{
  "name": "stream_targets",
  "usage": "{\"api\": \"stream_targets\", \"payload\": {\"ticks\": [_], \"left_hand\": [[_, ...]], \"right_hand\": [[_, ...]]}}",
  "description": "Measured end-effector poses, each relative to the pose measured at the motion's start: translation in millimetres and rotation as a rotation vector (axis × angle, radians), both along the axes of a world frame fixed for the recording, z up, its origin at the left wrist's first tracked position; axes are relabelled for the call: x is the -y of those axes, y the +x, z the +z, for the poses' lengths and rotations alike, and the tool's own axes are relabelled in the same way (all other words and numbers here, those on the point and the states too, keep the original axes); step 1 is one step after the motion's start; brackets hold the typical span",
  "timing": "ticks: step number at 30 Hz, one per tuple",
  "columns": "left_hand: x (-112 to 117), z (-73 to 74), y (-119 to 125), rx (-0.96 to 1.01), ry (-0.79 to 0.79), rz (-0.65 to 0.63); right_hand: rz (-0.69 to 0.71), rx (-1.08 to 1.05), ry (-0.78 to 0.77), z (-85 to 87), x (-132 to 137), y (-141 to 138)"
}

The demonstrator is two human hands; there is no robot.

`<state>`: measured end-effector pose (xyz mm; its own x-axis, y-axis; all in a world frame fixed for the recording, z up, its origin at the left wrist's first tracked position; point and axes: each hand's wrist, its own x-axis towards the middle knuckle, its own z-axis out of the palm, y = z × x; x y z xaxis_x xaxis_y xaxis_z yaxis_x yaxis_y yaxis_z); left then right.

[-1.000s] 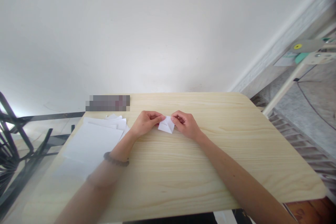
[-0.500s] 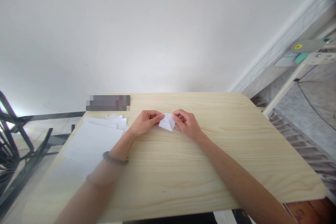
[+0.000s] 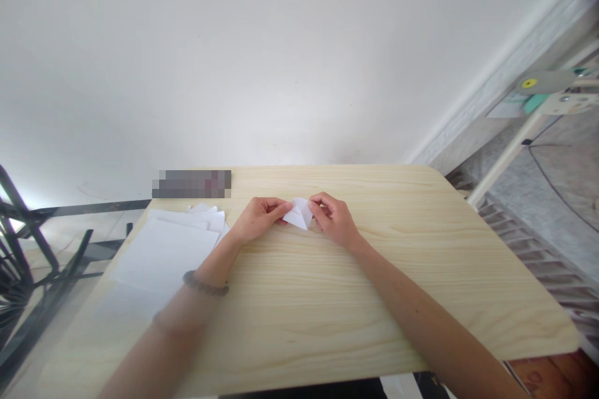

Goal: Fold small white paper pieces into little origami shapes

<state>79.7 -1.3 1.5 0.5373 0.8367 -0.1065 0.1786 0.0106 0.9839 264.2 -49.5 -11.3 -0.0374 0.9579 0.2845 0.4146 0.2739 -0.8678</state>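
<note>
A small folded piece of white paper [image 3: 298, 214] is held just above the light wooden table [image 3: 327, 305], towards its far middle. My left hand [image 3: 258, 218] pinches the paper's left edge with thumb and fingers. My right hand [image 3: 333, 219] pinches its right edge, fingers curled in. Both hands are closed on it. A dark bead bracelet [image 3: 204, 285] sits on my left wrist.
A loose stack of white paper sheets [image 3: 168, 249] lies on the table's left part. A blurred dark patch [image 3: 191, 184] sits at the far left edge. Black metal framework [image 3: 28, 249] stands to the left; a white stand [image 3: 519, 143] is at the right.
The folded paper has turned and risen slightly between my fingers; both hands have drawn a little closer together and farther from me.
</note>
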Motion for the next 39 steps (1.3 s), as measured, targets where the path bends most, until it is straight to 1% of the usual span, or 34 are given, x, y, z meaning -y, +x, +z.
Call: {"api": "stream_targets", "payload": {"ticks": [5,12,18,21,25,33,39], "left_hand": [[0.0,0.2,-1.3,-0.014,-0.05,-0.066],[1.0,-3.9,-0.4,-0.021,-0.054,-0.04],[1.7,-1.4,0.2,-0.003,-0.038,-0.024],[2.2,-0.8,0.4,-0.005,-0.004,-0.027],[3.2,-0.7,0.4,-0.008,0.036,-0.018],[3.0,-2.0,-1.6,0.001,0.021,-0.019],[2.9,-2.0,-0.8,-0.011,0.011,-0.012]], "right_hand": [[-0.024,-0.015,0.004,-1.5,-0.3,-0.2],[-0.035,0.063,0.038,-2.6,-1.5,0.0],[0.008,0.06,0.032,-2.1,-1.6,0.4],[0.063,0.073,0.035,-1.0,-0.1,-0.7],[0.09,0.117,0.054,0.8,1.4,-1.9],[0.143,0.135,0.003,1.5,1.5,-0.6],[0.142,0.137,-0.005,1.8,1.5,0.1]]}}
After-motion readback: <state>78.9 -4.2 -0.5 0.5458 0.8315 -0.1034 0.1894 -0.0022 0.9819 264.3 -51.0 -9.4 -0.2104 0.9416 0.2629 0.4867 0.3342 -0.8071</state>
